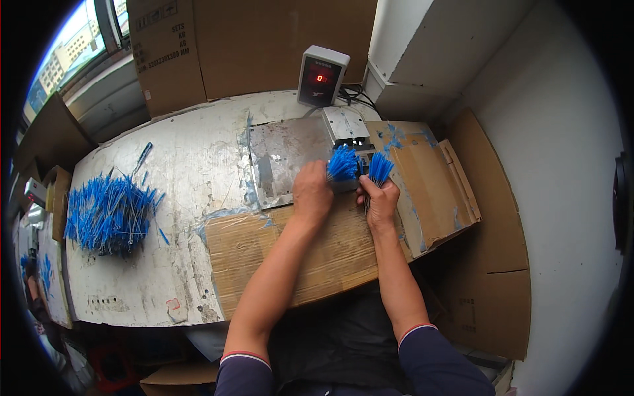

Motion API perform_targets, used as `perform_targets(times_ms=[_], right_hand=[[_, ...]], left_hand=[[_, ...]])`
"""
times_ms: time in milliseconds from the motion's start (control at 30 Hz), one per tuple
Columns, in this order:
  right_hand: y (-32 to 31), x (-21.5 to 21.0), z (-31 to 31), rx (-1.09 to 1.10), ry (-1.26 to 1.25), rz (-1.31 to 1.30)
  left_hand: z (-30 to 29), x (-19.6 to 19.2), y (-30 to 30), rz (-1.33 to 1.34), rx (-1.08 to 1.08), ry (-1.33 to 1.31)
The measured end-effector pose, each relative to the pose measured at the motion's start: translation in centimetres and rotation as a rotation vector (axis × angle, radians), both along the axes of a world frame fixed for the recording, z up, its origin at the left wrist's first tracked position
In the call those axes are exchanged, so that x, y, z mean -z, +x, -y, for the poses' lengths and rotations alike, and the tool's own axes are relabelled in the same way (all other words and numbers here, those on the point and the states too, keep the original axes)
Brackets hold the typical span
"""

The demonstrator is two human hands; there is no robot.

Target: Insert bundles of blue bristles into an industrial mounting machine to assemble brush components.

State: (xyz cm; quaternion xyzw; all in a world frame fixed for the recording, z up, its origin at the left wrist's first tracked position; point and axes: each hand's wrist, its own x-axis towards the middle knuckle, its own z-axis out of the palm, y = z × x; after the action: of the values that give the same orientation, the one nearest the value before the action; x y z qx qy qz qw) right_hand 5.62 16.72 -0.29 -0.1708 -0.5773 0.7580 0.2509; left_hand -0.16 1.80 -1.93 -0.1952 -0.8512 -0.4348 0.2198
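My left hand (pixel 312 188) is closed at the front edge of a metal plate (pixel 284 148). Beside its fingertips stands a bundle of blue-tipped thin rods (pixel 342 164), which the hand appears to grip; its fingers are partly hidden. A second blue-tipped bundle (pixel 380 167) rises from my right hand (pixel 381 200), with thin stems showing below the thumb. Just beyond both bundles sits a small metal machine (pixel 345 124). Whether the bundles touch the machine I cannot tell. A large heap of the same blue pieces (pixel 109 214) lies on the left of the worktable (pixel 172 284).
A display box with red lit digits (pixel 321 76) stands behind the machine, cables beside it. Flattened cardboard (pixel 290 257) covers the table's front; a cardboard box (pixel 436 188) lies at right. A blue-handled tool (pixel 142 157) rests near the heap. Another person's arm (pixel 34 290) shows far left.
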Motion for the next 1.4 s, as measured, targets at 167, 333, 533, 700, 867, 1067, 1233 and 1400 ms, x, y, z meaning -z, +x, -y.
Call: perform_targets(times_ms=[167, 333, 533, 700, 867, 1067, 1233, 1400], right_hand=[[0.1, -0.8, 0.1, -0.038, -0.013, 0.026], [0.3, -0.2, 0.3, -0.011, 0.061, 0.052], [-0.5, 0.1, -0.1, 0.004, 0.162, 0.115], [-0.7, 0.2, 0.2, 0.043, 0.217, 0.155], [-0.9, 0.1, 0.1, 0.077, 0.275, 0.182], [-1.5, 0.1, 0.6, 0.096, 0.291, 0.125], [-1.3, 0.7, 0.4, 0.105, 0.282, 0.125], [-1.2, 0.5, 0.8, 0.104, 0.285, 0.153]], left_hand=[[-0.2, -0.2, 0.1, -0.009, -0.007, -0.052], [0.2, -0.5, 0.0, -0.032, -0.068, 0.083], [0.6, -1.1, -0.3, 0.030, -0.124, 0.409], [0.6, -1.0, -0.3, 0.036, -0.094, 0.403], [0.3, -0.8, -0.3, 0.044, -0.089, 0.393], [0.5, -0.9, -0.5, 0.064, -0.109, 0.379], [0.4, -0.8, -0.2, 0.046, -0.095, 0.405], [0.5, -0.5, -0.2, 0.038, -0.092, 0.390]])
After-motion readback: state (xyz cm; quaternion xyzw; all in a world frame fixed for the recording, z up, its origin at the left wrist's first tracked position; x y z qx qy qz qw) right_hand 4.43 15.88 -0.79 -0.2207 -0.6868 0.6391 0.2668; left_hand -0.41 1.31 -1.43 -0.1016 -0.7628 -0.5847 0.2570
